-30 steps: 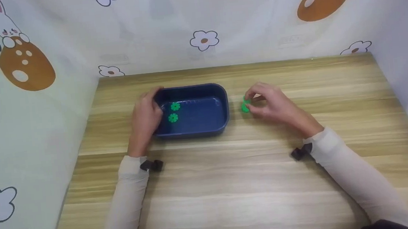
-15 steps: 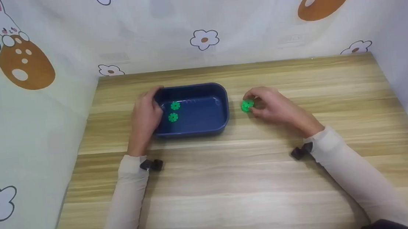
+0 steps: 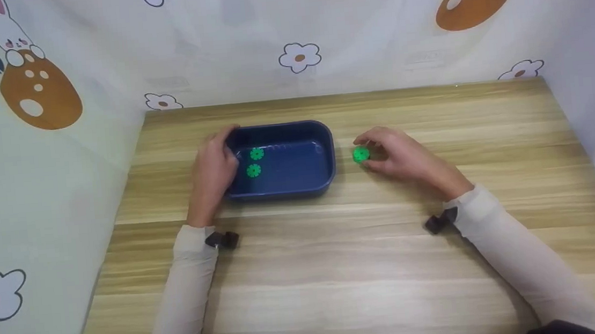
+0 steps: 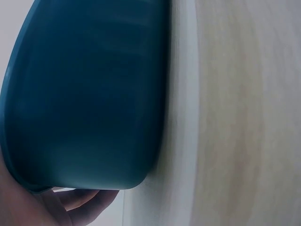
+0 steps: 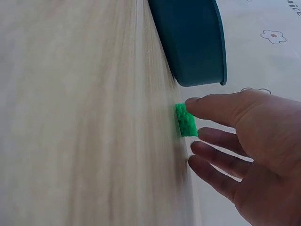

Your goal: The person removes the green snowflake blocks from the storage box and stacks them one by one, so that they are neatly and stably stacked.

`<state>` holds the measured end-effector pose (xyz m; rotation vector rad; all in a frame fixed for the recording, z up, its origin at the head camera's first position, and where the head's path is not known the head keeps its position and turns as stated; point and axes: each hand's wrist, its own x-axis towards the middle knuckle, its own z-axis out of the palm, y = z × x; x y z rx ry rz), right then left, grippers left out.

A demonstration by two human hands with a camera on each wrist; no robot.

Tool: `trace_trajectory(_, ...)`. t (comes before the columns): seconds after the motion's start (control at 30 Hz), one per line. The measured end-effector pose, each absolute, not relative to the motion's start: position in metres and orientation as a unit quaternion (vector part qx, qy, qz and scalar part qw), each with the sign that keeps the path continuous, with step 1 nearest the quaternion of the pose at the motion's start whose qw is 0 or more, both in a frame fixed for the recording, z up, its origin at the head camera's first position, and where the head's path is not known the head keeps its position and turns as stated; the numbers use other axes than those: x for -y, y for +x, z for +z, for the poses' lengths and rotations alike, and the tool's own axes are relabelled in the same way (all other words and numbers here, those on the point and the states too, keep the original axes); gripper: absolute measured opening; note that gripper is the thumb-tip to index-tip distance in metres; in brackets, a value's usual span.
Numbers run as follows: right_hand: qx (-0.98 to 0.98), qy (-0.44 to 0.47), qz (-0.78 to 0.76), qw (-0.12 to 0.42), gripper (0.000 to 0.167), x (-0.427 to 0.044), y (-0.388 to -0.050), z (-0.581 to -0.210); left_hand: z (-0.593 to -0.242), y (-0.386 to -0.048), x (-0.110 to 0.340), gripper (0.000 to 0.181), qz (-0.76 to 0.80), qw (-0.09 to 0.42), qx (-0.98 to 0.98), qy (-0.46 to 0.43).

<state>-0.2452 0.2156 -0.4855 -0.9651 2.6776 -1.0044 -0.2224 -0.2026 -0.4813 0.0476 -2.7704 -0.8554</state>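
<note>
My left hand (image 3: 214,163) grips the left end of a dark blue rectangular tub (image 3: 283,193), thumb over the rim on the inner side and fingers on the outside. Two flat green notched discs (image 3: 257,154) lie inside, near the left end. To the right of the tub, a short stack of green notched discs (image 3: 361,154) stands on the table. My right hand (image 3: 395,150) is around this stack with fingers parted. In the right wrist view the thumb overlaps the edge of the stack (image 5: 185,120), while the other fingers spread loosely; whether they touch it is unclear.
The wood-grain table (image 3: 328,272) extends in front of the tub and to both sides. A patterned cloth wall (image 3: 222,44) rises behind its far edge, with more walls on the left and right. Each wrist bears a small black camera (image 3: 223,241).
The green discs in the right hand went from tilted between the fingertips to flat on top of one another. The right fingers have parted slightly. The left hand and tub stay put.
</note>
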Motion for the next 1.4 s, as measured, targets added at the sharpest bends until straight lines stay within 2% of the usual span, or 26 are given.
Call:
trace_trajectory(0.4,-0.888,-0.322,-0.323,0.054,0.046,-0.2164,-0.2448,-0.4859,-0.4826,-0.2233,0.2025,0.054,-0.299,0.125,0.946,0.010)
trace_trajectory(0.93,-0.886,-0.319,-0.330,0.072,0.046,-0.2169,-0.2460,-0.4866,-0.4820,-0.2239,0.2021,0.056,-0.304,0.117,0.945,0.014)
trace_trajectory(1.2,-0.881,-0.309,-0.349,0.083,0.058,-0.2189,-0.2464,-0.4842,-0.4822,-0.2233,0.2020,0.055,-0.299,0.125,0.946,0.015)
trace_trajectory(1.4,-0.887,-0.283,-0.358,0.062,0.040,-0.2225,-0.2457,-0.4770,-0.4819,-0.2221,0.2018,0.053,-0.296,0.138,0.945,0.011)
